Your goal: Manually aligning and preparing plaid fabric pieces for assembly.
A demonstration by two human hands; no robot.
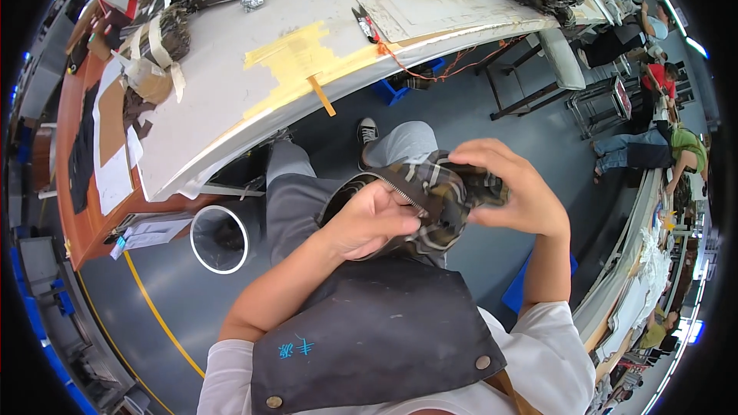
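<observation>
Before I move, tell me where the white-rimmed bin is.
In the head view, the white-rimmed bin stands on the floor on the left, between the person's left leg and the brown table.

2 blue characters (286, 350) on dark apron (384, 327)

Bright overall, with tube lights (696, 48) glaring rightward and edges bowed.

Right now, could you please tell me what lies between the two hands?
Plaid cloth lies between the left hand and right hand, as the head view shows.
</observation>
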